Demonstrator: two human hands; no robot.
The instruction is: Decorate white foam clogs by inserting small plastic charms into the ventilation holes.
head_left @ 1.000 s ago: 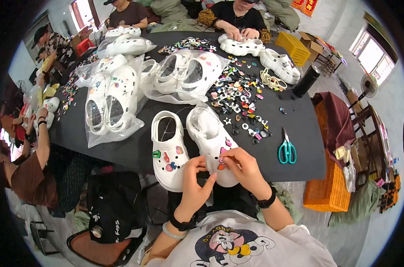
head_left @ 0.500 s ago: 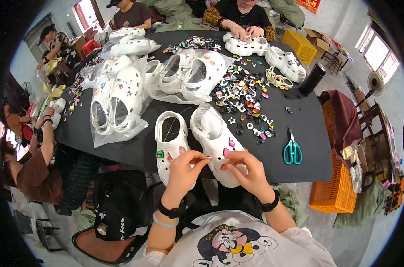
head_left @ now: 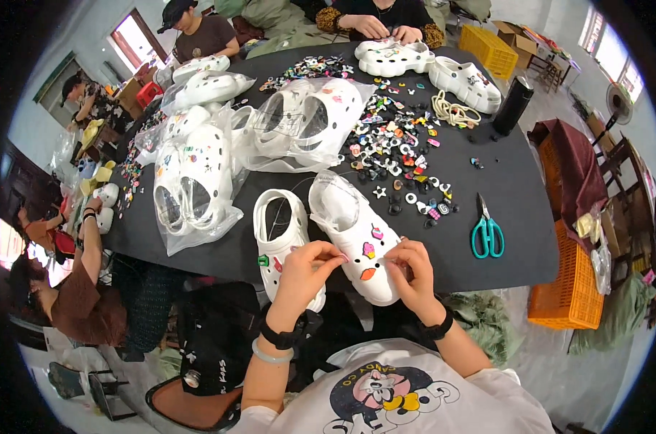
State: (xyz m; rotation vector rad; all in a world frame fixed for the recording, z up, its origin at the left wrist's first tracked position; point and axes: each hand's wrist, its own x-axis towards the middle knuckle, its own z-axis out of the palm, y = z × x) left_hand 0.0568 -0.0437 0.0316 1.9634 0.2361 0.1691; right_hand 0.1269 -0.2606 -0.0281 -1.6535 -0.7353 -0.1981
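Left grip (head_left: 302, 275) pinched, contents unclear; right clog (head_left: 346, 233) touched by the right grip (head_left: 414, 275), hold unclear. Left clog (head_left: 289, 241) set alongside at the desk's (head_left: 519, 188) near edge, bagged clogs (head_left: 213, 159) and charms (head_left: 405, 159) crowded beyond, scissors (head_left: 485, 221) laid off to the right.

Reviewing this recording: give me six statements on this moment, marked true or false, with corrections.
1. Teal-handled scissors lie on the table. True.
2. The right hand grips the scissors. False: it is at the right front shoe.
3. An orange charm sits on that shoe. True.
4. Every shoe on the table is bagged. False: the right front shoe and the left front shoe are unbagged.
5. A black cylinder stands beyond the scissors. True.
6. The left hand holds the cylinder. False: it partly covers the left front shoe.
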